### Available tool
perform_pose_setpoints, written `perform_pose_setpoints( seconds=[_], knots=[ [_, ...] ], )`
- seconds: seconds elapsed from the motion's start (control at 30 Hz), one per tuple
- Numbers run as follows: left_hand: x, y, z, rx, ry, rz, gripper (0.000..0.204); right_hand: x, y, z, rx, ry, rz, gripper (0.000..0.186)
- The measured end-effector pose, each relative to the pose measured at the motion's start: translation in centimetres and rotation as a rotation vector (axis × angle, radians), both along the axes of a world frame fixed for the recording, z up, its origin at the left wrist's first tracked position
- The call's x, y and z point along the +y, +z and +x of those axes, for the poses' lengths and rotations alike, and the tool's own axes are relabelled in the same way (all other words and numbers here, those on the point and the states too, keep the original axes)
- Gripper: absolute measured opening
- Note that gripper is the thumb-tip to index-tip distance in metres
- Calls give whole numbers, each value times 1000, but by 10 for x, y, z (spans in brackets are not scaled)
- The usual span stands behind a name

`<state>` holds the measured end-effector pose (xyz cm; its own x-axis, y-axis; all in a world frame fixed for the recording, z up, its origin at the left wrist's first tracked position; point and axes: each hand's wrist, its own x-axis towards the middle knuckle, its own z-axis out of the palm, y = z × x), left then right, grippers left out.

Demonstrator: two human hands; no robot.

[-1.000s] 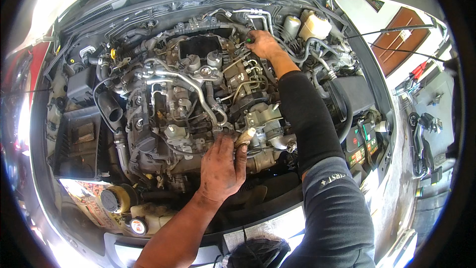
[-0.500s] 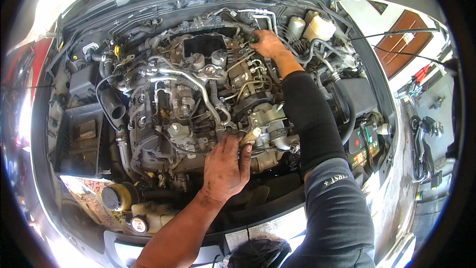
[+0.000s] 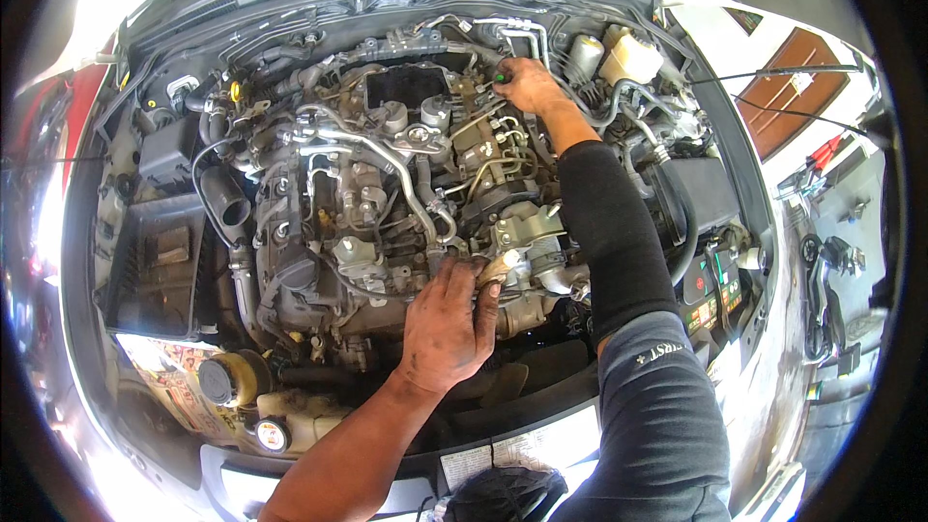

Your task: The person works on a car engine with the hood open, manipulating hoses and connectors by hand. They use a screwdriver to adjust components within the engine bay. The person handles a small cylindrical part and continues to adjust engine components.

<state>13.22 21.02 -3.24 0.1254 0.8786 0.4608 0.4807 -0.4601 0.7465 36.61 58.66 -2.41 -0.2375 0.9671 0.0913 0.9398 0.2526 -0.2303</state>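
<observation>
In the engine bay, my right hand [image 3: 532, 87] reaches to the far right side of the engine [image 3: 406, 188]. Its fingers are closed round a small green-ended piece [image 3: 502, 78]; the rest of that piece is hidden. At the front of the engine my left hand [image 3: 448, 329] lies with fingers stretched over the metal and thumb apart. A cream-coloured stub [image 3: 500, 269] shows just beyond the thumb and forefinger; I cannot tell whether they touch it. Bent metal pipes [image 3: 387, 162] run over the engine beyond my left hand.
To the left are an uncovered black box [image 3: 155, 271] and a large hose [image 3: 226, 201]. A black-capped reservoir [image 3: 227, 380] stands at the front left. On the right are a battery [image 3: 710, 285], a black box [image 3: 698, 195] and a pale reservoir [image 3: 633, 56].
The whole view has shifted slightly to the right. My right hand's fingers have turned a little around the green-ended piece; my left hand keeps its place on the engine.
</observation>
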Motion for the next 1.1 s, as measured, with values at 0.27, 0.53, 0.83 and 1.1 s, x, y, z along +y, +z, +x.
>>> perform_pose_setpoints(
  seconds=[0.27,0.53,0.83,1.1],
  knots=[
    [-2,-1,0,34,3,-8,28,1,0,-2,-12,-43,-55,63],
    [-1,-1,0,22,-8,3,28,-1,3,-5,-43,-30,-29,64],
    [-1,0,-1,19,-13,-23,28,-1,2,-3,-27,-14,-3,63],
    [-2,1,-1,23,-14,-35,28,-6,5,-6,-49,-16,-16,62]
  ],
)
